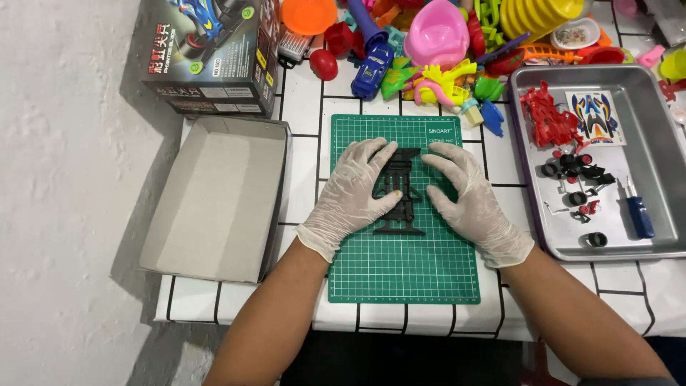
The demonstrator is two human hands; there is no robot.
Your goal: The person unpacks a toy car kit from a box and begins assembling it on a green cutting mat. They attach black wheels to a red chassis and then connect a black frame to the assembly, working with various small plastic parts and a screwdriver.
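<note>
A black plastic toy-car chassis (399, 191) lies on a green cutting mat (404, 268) in the middle of the white gridded table. My left hand (355, 189), in a pale glove, rests on the chassis's left side with fingers spread. My right hand (464, 191), also gloved, touches its right side, thumb against the frame. Both hands press the part flat on the mat; neither lifts it.
An open grey cardboard box tray (214, 200) sits at left, its printed lid (207, 53) behind it. A metal tray (661, 143) at right holds red parts (547, 118), black wheels (575, 171), a sticker sheet (595, 118) and a blue screwdriver (639, 214). Colourful toys (436, 43) crowd the back.
</note>
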